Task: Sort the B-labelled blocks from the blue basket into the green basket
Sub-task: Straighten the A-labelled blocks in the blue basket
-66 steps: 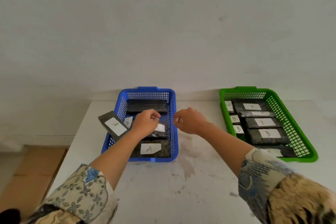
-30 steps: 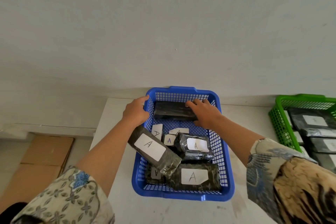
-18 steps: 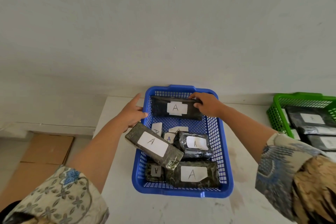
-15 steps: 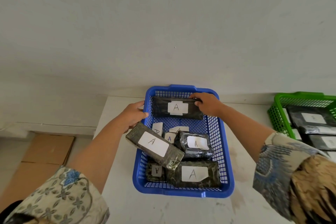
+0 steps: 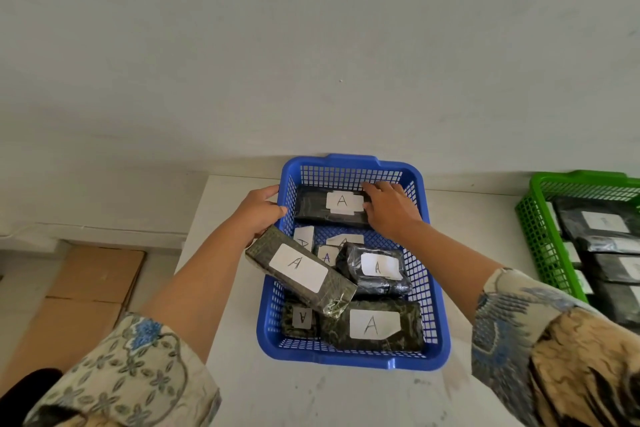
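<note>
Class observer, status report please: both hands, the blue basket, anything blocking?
Left hand on blue basket rim. Right hand on far block, labelled A. Every readable label here: A. Tilted block overhangs the left rim, covering others.

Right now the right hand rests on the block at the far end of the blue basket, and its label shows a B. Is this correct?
Not quite. The right hand does rest on the far block in the blue basket, but the head view shows an A on its label, not a B.
</note>
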